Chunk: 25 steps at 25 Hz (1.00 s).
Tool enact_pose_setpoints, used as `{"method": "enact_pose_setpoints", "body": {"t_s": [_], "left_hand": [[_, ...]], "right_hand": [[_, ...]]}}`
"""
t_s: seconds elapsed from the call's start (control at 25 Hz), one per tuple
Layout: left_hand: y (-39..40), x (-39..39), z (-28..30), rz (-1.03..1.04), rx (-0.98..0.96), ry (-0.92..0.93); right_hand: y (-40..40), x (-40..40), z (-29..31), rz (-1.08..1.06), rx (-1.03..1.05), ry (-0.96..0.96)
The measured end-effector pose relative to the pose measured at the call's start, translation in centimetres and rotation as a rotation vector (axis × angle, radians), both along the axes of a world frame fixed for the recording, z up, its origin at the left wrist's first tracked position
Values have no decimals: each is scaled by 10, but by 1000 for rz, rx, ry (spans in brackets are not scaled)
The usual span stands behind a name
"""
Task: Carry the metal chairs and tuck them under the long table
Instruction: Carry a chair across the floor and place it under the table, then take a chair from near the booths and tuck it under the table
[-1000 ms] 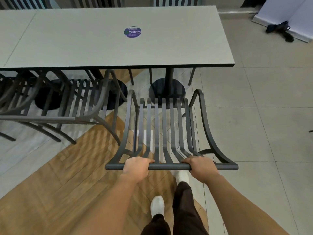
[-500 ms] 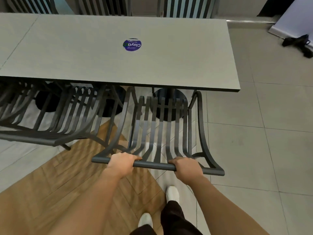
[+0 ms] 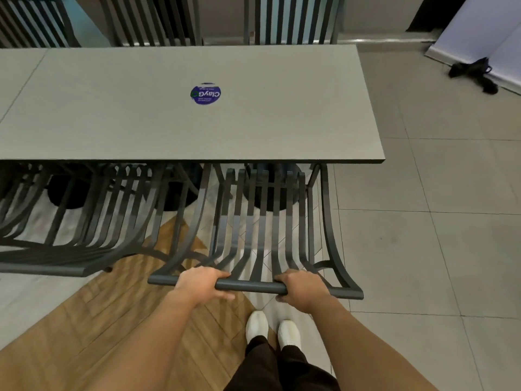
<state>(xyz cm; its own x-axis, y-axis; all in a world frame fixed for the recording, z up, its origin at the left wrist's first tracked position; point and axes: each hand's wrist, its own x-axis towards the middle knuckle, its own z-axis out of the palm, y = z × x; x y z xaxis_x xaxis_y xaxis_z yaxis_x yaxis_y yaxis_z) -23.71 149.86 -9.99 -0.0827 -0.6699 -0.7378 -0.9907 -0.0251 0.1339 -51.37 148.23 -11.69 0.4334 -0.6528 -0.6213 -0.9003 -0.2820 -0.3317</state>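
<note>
A dark grey slatted metal chair [image 3: 263, 221] stands in front of me, its seat partly under the near edge of the long grey table [image 3: 141, 128]. My left hand [image 3: 198, 285] grips the chair's top rail on the left. My right hand [image 3: 303, 289] grips the same rail further right. A second metal chair [image 3: 84, 221] of the same kind sits to the left, also partly under the table. The front parts of both chairs are hidden by the tabletop.
A round blue sticker [image 3: 205, 93] lies on the tabletop. More slatted chair backs [image 3: 293, 21] stand beyond the table. Black round table bases [image 3: 270, 193] sit underneath. A black object [image 3: 476, 73] lies on the tiled floor at the far right. My white shoes [image 3: 272, 330] are below the rail.
The chair has slid forward, its seat going further under the table edge, and I have stepped closer. Both hands keep their grip on the top rail.
</note>
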Motion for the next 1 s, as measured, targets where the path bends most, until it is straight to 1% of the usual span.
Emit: {"method": "enact_pose_setpoints", "body": {"t_s": [0.12,0.2,0.32,0.4,0.56,0.72,0.8,1.0], "left_hand": [[-5,-3,10,35,75,36],[-10,-3,12,105,91,73],[-21,-19,17,192,100,96],[-33,-47,22,208,115,110],[-67,-124,28,119,143,158],[-124,-230,30,66,101,202],[-151,-287,34,103,68,253],[-201,-410,49,182,40,309]], "right_hand": [[-14,-4,15,-104,211,46],[-22,-14,24,-211,270,44],[-26,-45,32,-387,191,11],[-29,-72,36,-498,125,-7],[-43,-136,46,-606,69,-45],[-76,-234,43,-628,43,-2],[-99,-289,44,-609,56,21],[-155,-418,59,-552,73,85]]}}
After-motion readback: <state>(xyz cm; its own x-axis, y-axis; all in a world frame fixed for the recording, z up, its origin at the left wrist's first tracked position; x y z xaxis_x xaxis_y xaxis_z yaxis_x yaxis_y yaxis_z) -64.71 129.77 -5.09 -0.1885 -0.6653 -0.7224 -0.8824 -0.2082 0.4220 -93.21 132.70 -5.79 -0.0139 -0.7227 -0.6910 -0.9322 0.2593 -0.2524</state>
